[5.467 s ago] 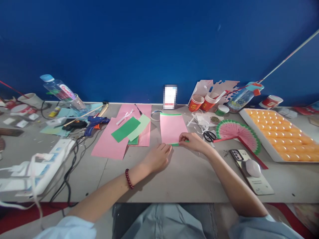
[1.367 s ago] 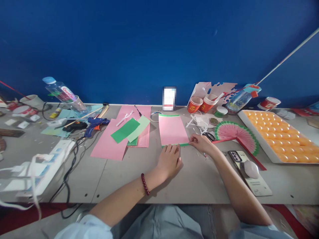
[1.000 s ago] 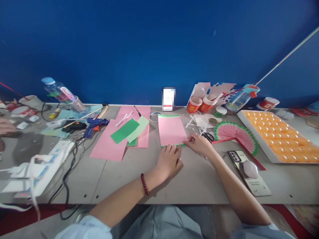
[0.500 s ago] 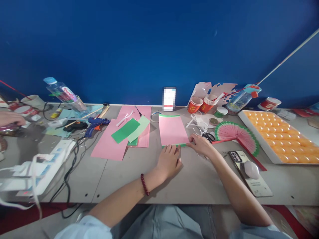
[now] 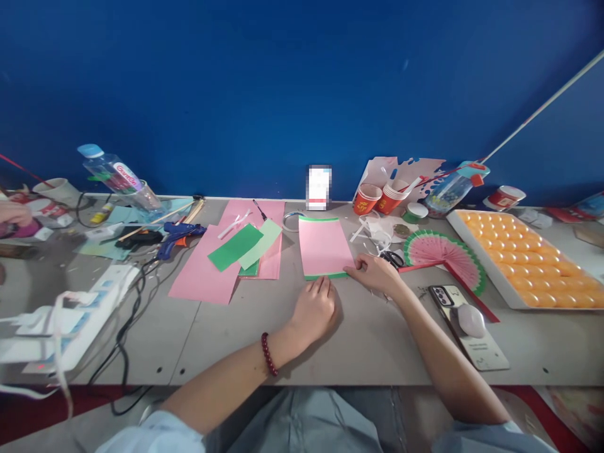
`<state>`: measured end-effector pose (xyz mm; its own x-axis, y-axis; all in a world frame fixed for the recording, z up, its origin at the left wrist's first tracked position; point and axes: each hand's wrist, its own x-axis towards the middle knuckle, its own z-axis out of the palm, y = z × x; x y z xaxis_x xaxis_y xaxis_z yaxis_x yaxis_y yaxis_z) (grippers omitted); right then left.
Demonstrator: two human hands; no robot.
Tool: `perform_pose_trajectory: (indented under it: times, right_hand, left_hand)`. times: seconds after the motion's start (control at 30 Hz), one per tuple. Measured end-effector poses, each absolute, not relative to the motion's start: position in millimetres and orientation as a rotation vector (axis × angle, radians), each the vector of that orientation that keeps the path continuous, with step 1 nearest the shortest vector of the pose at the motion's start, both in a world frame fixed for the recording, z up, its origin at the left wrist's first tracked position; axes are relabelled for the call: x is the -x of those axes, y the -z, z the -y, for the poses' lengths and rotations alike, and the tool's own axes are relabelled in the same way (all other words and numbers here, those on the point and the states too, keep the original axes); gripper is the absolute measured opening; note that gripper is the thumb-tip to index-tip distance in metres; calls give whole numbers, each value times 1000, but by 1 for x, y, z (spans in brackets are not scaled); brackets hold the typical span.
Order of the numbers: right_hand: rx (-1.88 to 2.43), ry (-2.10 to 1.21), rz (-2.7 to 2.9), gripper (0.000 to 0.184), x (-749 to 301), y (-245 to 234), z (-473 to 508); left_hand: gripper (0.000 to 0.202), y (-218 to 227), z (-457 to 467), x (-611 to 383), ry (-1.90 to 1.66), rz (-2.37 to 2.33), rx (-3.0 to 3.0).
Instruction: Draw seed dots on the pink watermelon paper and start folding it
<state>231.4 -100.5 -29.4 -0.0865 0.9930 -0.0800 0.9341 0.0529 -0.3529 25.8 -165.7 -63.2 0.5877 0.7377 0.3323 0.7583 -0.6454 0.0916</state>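
A pink paper sheet (image 5: pixel 325 246) with green strips along its far and near edges lies on the desk in front of me. My left hand (image 5: pixel 315 309), wearing a dark red bead bracelet (image 5: pixel 268 354), rests palm down with bent fingers. Its fingertips touch the near green edge. At the sheet's near right corner, the thumb and fingers of my right hand (image 5: pixel 377 275) close on the paper. Black-handled scissors (image 5: pixel 392 258) lie just beyond my right hand, beside a pink and green watermelon-patterned folding fan (image 5: pixel 443 251).
Pink sheets (image 5: pixel 202 270) and green paper pieces (image 5: pixel 236 247) lie left, near a blue glue gun (image 5: pixel 177 238) and a power strip (image 5: pixel 94 314). Right are a phone (image 5: pixel 472 340), a tray of orange balls (image 5: pixel 533 258) and red paper cups (image 5: pixel 367 199). Another person's hand (image 5: pixel 14 217) is far left.
My left hand's fingers have drawn closer together and back toward the sheet's near edge. My right thumb has shifted slightly left along the corner. At far left, the other person's hand has moved.
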Motion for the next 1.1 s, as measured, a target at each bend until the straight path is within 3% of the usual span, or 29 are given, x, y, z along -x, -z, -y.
perform_pose_trajectory:
  times: [0.2, 0.6, 0.87, 1.1]
  right_hand:
    - [2098, -244, 2160, 44, -216, 32, 107]
    - [1907, -542, 2224, 12, -238, 32, 97]
    - [1849, -589, 2206, 11, -243, 34, 96]
    - [1659, -440, 2149, 31, -234, 34, 100]
  left_hand:
    - [31, 58, 161, -22, 551, 1292, 2774]
    - [15, 44, 126, 7, 556, 1339, 2890]
    - [12, 44, 96, 31, 578, 1195, 2922]
    - [18, 38, 100, 27, 1258, 1438, 2923]
